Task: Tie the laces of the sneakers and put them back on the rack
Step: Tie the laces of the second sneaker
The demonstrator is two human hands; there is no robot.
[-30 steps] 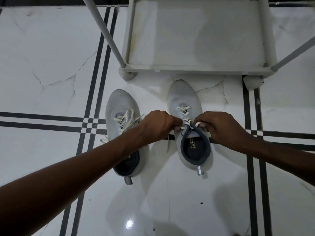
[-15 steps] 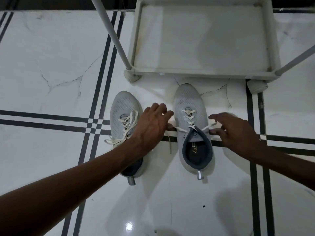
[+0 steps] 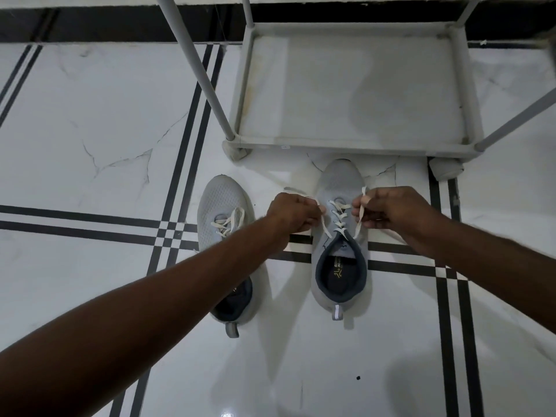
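Two grey sneakers with cream laces stand on the white tiled floor, toes toward the rack. The right sneaker [image 3: 340, 182] is just in front of the rack's lowest shelf [image 3: 355, 88]. My left hand [image 3: 293, 215] pinches the left lace end [image 3: 326, 228] and my right hand [image 3: 391, 210] pinches the right lace end [image 3: 359, 224], both pulled out to the sides above the shoe. The left sneaker [image 3: 222, 200] lies beside it with loose, untied laces; my left forearm covers its heel part.
The grey rack's slanted poles [image 3: 195, 67] rise at the left and right of the shelf, and its feet [image 3: 445, 170] rest on the floor. Black stripe lines cross the tiles. A small dark speck [image 3: 358, 378] lies on the floor near me.
Half a second ago both hands were open, reaching beside the right sneaker; now each has closed on a lace end and drawn it up and outward.
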